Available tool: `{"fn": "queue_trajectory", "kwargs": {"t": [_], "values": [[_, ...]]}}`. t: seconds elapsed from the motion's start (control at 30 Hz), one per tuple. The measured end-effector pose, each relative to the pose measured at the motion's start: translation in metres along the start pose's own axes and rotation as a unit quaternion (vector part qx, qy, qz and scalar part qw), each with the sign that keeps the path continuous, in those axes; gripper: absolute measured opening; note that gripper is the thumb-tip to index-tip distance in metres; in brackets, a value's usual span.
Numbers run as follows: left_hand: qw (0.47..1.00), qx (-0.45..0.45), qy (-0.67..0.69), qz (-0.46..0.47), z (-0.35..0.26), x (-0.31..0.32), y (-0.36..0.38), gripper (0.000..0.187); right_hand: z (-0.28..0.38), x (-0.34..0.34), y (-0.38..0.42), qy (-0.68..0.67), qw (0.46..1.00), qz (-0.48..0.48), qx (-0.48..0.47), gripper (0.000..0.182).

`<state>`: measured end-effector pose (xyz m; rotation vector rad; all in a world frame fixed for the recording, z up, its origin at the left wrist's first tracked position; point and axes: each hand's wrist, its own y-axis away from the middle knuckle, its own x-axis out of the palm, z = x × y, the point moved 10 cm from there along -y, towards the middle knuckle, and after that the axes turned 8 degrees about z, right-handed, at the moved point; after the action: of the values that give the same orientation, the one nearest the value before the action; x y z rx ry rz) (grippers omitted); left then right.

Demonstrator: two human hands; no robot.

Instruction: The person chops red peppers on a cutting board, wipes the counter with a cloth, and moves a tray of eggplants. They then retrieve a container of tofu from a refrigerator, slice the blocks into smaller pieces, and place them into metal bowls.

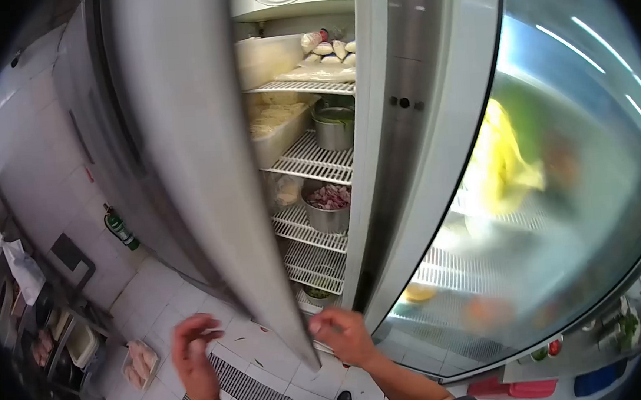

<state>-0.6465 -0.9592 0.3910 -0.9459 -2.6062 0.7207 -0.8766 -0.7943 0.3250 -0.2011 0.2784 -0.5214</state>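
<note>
Setting: white-tiled kitchen floor (156,300) with a metal floor drain grate (244,387) running across the near side.
Refrigerator: tall stainless upright unit, its steel door (198,156) swung partly open toward the viewer; interior visible through the gap.
Glass door: second door (542,184) at right, fogged, blurred yellow and green contents behind it.
Shelves: white wire shelves (310,160) in tiers inside the open compartment.
Upper shelf: plastic tub (270,58) and white bagged items.
Middle shelf: metal pot (334,125) beside a tray of pale food.
Lower shelf: steel bowl (328,207) holding pink chopped food.
Right hand (345,336): at the lower edge of the steel door, fingers curled; whether they grip the edge cannot be told.
Left hand (196,353): raised free over the floor, left of the door's edge, fingers loosely bent, holding nothing.
Left side: fire extinguisher (120,227) on the far wall; trays of pale food on low racks near the left edge.
</note>
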Motion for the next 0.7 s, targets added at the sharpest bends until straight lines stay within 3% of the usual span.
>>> {"fn": "queue_trajectory", "kwargs": {"t": [0.03,0.07,0.1,0.13,0.17,0.23,0.3,0.37,0.4,0.47,0.5,0.53,0.57,0.63,0.67,0.7], "values": [[0.996,0.081,-0.004,-0.022,-0.028,-0.006,-0.005,0.048,-0.013,0.011,0.003,-0.002,0.991,0.097,0.095,0.026],[0.987,0.143,-0.030,-0.070,-0.044,-0.036,0.002,0.056,-0.027,0.002,0.002,-0.003,0.990,0.108,0.090,0.026],[0.971,0.202,-0.056,-0.116,-0.058,-0.065,0.009,0.065,-0.056,0.003,0.002,0.035,0.977,0.191,0.092,0.031],[0.961,0.217,-0.054,-0.165,-0.077,-0.081,0.011,0.068,-0.080,0.009,0.008,0.075,0.955,0.270,0.093,0.037],[0.948,0.232,-0.051,-0.213,-0.095,-0.095,0.014,0.072,-0.098,0.002,0.010,0.075,0.954,0.277,0.089,0.037],[0.942,0.233,-0.031,-0.240,-0.101,-0.128,0.026,0.060,-0.130,-0.013,0.017,0.079,0.948,0.291,0.101,0.041],[0.897,0.211,-0.063,-0.383,-0.101,-0.165,0.034,0.061,-0.148,-0.025,0.021,0.078,0.937,0.306,0.146,0.042],[0.817,0.119,-0.326,-0.461,-0.121,-0.183,0.031,0.056,-0.150,-0.032,0.020,0.092,0.935,0.311,0.142,0.044],[0.816,0.121,-0.325,-0.463,-0.125,-0.183,0.030,0.056,-0.150,-0.035,0.019,0.092,0.931,0.319,0.154,0.044],[0.609,0.123,-0.617,-0.483,-0.159,-0.147,0.021,0.054,-0.140,-0.042,0.009,0.110,0.932,0.318,0.136,0.044],[0.610,0.124,-0.615,-0.484,-0.156,-0.135,0.007,0.054,-0.132,-0.044,0.003,0.125,0.932,0.316,0.122,0.043],[0.665,0.328,-0.490,-0.459,-0.161,-0.107,0.003,0.053,-0.125,-0.046,-0.001,0.098,0.919,0.337,0.178,0.046],[0.678,0.511,-0.334,-0.408,-0.160,-0.089,0.004,0.053,-0.124,-0.049,-0.006,0.100,0.919,0.335,0.181,0.046],[0.753,0.561,-0.288,-0.187,-0.151,-0.055,-0.069,0.056,-0.123,-0.038,-0.006,0.054,0.887,0.412,0.203,0.049],[0.763,0.522,-0.325,-0.200,-0.141,-0.051,-0.119,0.061,-0.122,-0.036,-0.006,0.041,0.871,0.429,0.236,0.052],[0.752,0.563,-0.307,-0.150,-0.136,-0.024,-0.169,0.060,-0.123,-0.037,-0.009,0.044,0.874,0.424,0.235,0.052]]}}
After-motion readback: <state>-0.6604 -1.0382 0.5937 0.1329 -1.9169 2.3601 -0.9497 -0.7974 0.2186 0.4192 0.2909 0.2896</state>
